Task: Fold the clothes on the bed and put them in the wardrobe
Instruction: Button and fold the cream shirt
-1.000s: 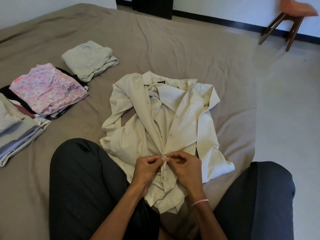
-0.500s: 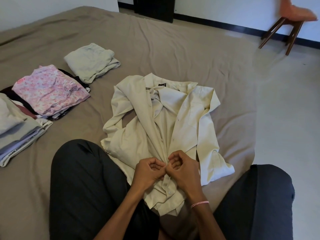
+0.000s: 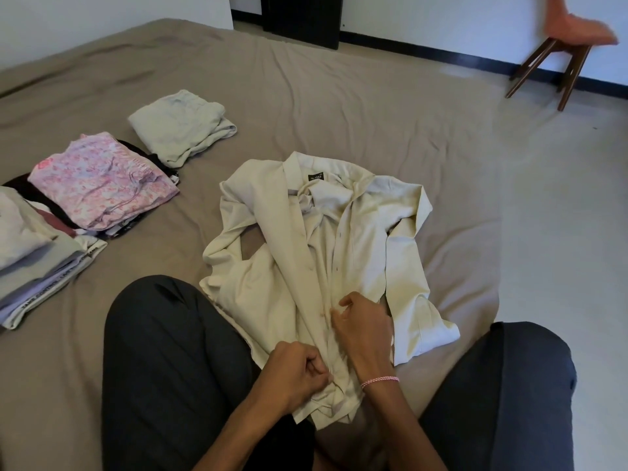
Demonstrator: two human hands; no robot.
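Note:
A cream button-up shirt (image 3: 356, 239) lies face up and rumpled on the brown bed (image 3: 306, 107), its hem in my lap between my dark-trousered knees. My left hand (image 3: 295, 372) is closed on the shirt's lower front near the hem. My right hand (image 3: 362, 324) sits a little higher on the button placket, fingers curled and pinching the fabric. Folded clothes lie to the left: a pale green piece (image 3: 183, 125), a pink floral piece (image 3: 102, 180) on a dark stack, and a grey-white stack (image 3: 37, 256).
A wooden-legged chair with an orange seat (image 3: 571, 39) stands on the pale floor at the far right. A dark doorway or cabinet (image 3: 302, 18) is at the back past the bed. The bed's right edge drops to the floor.
My hands have parted: the left slid down toward the hem, the right moved up the placket. The camera tilted slightly, so the scene sits lower in view.

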